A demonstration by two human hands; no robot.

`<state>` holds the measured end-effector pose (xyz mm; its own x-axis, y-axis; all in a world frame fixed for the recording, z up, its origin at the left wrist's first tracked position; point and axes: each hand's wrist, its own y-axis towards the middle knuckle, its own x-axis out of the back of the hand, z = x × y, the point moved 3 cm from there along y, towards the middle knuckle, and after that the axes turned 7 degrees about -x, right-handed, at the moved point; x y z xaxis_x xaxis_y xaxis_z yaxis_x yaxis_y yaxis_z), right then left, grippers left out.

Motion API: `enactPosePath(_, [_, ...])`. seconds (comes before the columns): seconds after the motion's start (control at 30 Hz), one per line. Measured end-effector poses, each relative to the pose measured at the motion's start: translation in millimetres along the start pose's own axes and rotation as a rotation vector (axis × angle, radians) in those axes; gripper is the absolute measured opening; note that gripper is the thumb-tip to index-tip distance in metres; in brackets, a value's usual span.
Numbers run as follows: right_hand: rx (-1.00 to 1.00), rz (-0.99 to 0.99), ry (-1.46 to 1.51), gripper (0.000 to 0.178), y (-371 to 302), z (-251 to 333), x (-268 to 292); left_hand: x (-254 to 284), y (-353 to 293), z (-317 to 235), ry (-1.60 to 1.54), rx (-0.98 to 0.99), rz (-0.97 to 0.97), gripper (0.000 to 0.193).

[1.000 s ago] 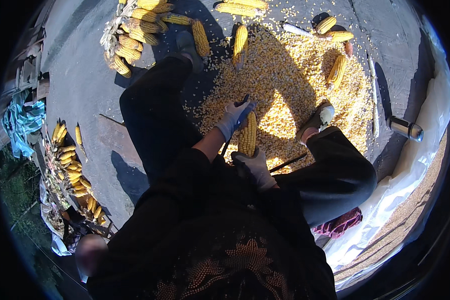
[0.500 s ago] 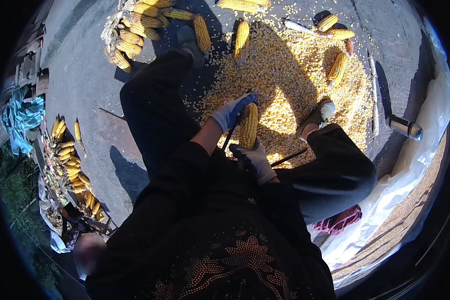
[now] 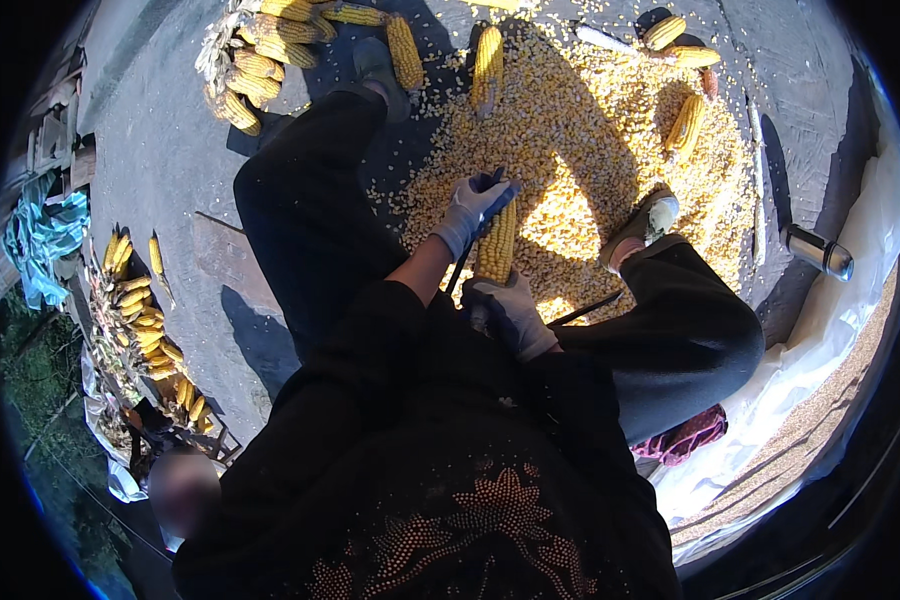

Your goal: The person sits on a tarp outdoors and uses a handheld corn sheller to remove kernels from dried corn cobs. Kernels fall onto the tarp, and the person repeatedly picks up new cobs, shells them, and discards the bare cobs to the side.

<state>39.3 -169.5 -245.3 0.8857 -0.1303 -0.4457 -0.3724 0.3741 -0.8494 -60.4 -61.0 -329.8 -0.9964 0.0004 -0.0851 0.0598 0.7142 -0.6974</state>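
Note:
A yellow corn cob [image 3: 496, 247], still covered in kernels, stands tilted between my hands above the loose kernels. My right hand [image 3: 511, 312], in a white and dark glove, is closed round its lower end. My left hand [image 3: 473, 212], in a pale glove with blue fingers, is closed at the cob's upper end. Something thin and dark shows by its fingertips, too small to name. A dark rod [image 3: 459, 268] runs down beside the cob, and another dark bar [image 3: 587, 308] lies right of my right hand.
Loose kernels [image 3: 530, 120] spread between my feet, with a whole cob [image 3: 487, 68] on top. More cobs [image 3: 270, 50] pile up at the far left, others [image 3: 145, 320] at left. A metal flask [image 3: 818, 253] lies at right near plastic sheeting [image 3: 820, 345]. A blurred person [image 3: 183, 490] is at lower left.
My left hand has turned and moved slightly over the cob's top, covering more of it. My right hand has dropped slightly with the cob. The surroundings have shifted a little in view.

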Motion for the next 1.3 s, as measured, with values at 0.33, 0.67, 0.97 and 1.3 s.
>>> enactPosePath(0.33, [0.014,-0.545,-0.707,0.052,45,6,8,-4,5,1,0.135,0.057,-0.141,0.047])
enactPosePath(0.67, [-0.027,0.063,0.137,0.019,0,10,7,-2,13,14,0.238,-0.007,-0.109,0.040])
enactPosePath(0.97, [-0.070,-0.367,-0.348,0.052,-5,10,3,-2,-13,-14,-0.205,0.156,0.125,0.055])
enactPosePath(1.3, [-0.083,-0.033,0.002,0.019,-24,-5,-1,0,2,-6,-0.163,0.114,-0.039,0.035])
